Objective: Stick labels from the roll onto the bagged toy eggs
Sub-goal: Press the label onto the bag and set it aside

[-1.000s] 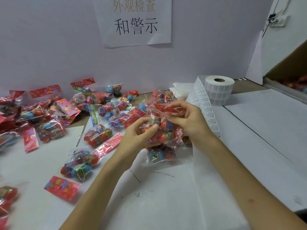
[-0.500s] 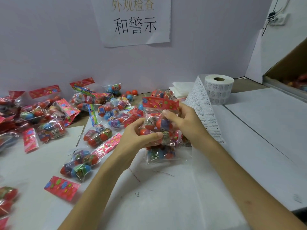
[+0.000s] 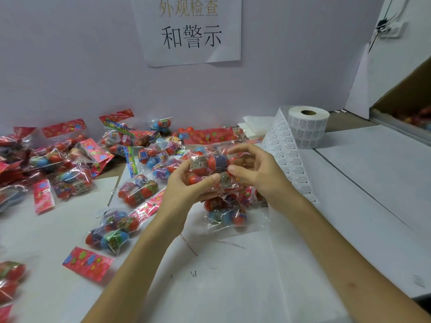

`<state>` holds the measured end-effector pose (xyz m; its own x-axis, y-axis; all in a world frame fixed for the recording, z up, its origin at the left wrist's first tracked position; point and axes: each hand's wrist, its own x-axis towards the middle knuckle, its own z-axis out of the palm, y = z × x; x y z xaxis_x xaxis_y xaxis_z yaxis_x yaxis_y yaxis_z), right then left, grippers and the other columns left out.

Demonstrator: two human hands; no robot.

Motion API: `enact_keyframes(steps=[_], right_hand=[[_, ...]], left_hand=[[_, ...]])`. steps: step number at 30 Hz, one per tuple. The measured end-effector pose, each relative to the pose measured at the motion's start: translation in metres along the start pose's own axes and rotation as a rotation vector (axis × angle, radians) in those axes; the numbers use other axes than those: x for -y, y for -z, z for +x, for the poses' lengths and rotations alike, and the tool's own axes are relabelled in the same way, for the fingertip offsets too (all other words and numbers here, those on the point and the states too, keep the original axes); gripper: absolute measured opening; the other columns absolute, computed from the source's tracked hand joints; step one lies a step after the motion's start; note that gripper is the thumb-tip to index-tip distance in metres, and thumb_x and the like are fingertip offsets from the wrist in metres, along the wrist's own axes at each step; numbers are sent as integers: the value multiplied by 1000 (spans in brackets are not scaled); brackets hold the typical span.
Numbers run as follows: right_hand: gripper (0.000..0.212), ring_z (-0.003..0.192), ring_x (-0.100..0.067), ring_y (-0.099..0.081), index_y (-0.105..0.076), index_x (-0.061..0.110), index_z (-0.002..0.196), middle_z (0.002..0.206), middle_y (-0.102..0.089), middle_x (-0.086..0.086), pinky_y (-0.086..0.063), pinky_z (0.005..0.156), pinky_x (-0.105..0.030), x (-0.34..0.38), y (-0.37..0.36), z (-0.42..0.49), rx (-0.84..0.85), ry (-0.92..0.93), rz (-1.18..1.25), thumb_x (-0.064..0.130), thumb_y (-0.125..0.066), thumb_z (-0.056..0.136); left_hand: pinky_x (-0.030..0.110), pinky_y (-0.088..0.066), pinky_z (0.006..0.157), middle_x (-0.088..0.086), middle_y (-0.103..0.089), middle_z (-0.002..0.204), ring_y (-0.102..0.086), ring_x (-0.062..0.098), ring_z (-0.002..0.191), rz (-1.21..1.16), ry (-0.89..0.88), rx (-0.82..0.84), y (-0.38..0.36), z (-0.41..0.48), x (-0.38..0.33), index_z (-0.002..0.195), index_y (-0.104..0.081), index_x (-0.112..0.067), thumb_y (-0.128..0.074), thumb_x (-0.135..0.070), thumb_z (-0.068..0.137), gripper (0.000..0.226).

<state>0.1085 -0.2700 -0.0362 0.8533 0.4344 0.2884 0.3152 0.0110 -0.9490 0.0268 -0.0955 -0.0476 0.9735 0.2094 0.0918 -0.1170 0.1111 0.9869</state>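
A clear bag of red toy eggs (image 3: 211,165) is held above the table between both hands. My left hand (image 3: 186,187) grips it from below, thumb across the front. My right hand (image 3: 254,170) pinches its right side with curled fingers. The bag's red header card (image 3: 210,136) points away from me. Another bag of eggs (image 3: 229,214) lies flat right under the hands. The white label roll (image 3: 307,128) stands at the back right, and its printed strip (image 3: 286,159) runs down towards my right wrist.
Several more bagged eggs (image 3: 137,191) with red header cards are scattered over the left half of the white table (image 3: 349,206). A paper sign (image 3: 189,31) hangs on the back wall. A cardboard box (image 3: 410,99) stands at the far right.
The held bag has tipped back from upright, so its red header card now points away towards the wall. Both hands kept hold and shifted slightly.
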Motion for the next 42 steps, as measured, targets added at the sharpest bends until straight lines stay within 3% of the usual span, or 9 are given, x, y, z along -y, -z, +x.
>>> enact_keyframes(steps=[7, 12, 14, 18, 22, 26, 31, 37, 42], right_hand=[[40, 80, -13, -69, -66, 15, 114, 78, -68, 3, -61, 76, -34, 0, 2, -1, 44, 34, 14, -11, -71, 85], [45, 76, -12, -64, -65, 10, 118, 75, -64, 2, -57, 72, -27, 2, 3, -1, 74, 5, 61, -18, -65, 83], [45, 79, -15, -62, -65, 13, 120, 80, -61, 0, -56, 77, -32, 4, 1, -2, 100, -16, 59, -13, -66, 83], [39, 96, -21, -67, -67, 18, 118, 96, -66, -6, -54, 84, -29, 8, -3, -5, 105, -15, 28, 31, -71, 81], [32, 100, -17, -70, -66, 7, 117, 106, -74, -7, -58, 78, -28, 8, -7, -4, 57, 36, 76, 18, -75, 88], [24, 96, -26, -70, -72, 20, 107, 100, -74, -11, -59, 93, -44, 5, -4, -4, 0, 63, 63, 5, -75, 88], [33, 92, -13, -72, -70, 26, 101, 94, -76, 5, -59, 78, -25, 8, -2, -4, -3, 60, 70, -1, -78, 84], [34, 87, -11, -72, -69, 25, 98, 94, -74, 6, -61, 76, -28, 10, -1, -3, -31, 61, 14, -4, -78, 82], [35, 88, -15, -74, -68, 24, 100, 90, -76, 3, -62, 78, -29, 7, 0, -2, -49, 74, -19, -3, -79, 81]], left_hand=[[40, -62, 90, 8, -78, 111, -76, 29, 102, 60, 50, 41, 2, 2, 1, 130, -60, -16, -96, -17, 64, 75], [33, -64, 78, 8, -79, 107, -78, 30, 95, 52, 63, 36, 0, 1, 0, 128, -63, -13, -92, -21, 58, 77], [32, -64, 74, 6, -79, 104, -78, 28, 92, 72, 66, 23, -1, 0, -1, 123, -65, -15, -95, -22, 55, 75], [30, -64, 72, 6, -80, 98, -78, 26, 88, 101, 76, 3, 0, 1, 2, 114, -67, -14, -92, -3, 67, 55], [31, -64, 69, 5, -80, 92, -78, 24, 84, 182, 70, 25, -1, 3, 5, 107, -70, -12, -86, 9, 69, 46], [22, -59, 64, 3, -80, 92, -77, 18, 79, 191, 61, 64, -3, 0, 5, 105, -73, -15, -90, -2, 68, 43], [23, -60, 66, 0, -81, 94, -78, 17, 83, 200, 60, 82, -5, -3, 2, 103, -74, -20, -91, -25, 56, 50], [28, -62, 74, 3, -80, 101, -78, 21, 91, 217, 90, 134, -6, -4, 0, 111, -73, -19, -96, -25, 64, 53], [27, -62, 73, 0, -80, 105, -77, 14, 90, 169, 111, 128, -8, -8, -4, 112, -75, -20, -79, -48, 78, 44]])
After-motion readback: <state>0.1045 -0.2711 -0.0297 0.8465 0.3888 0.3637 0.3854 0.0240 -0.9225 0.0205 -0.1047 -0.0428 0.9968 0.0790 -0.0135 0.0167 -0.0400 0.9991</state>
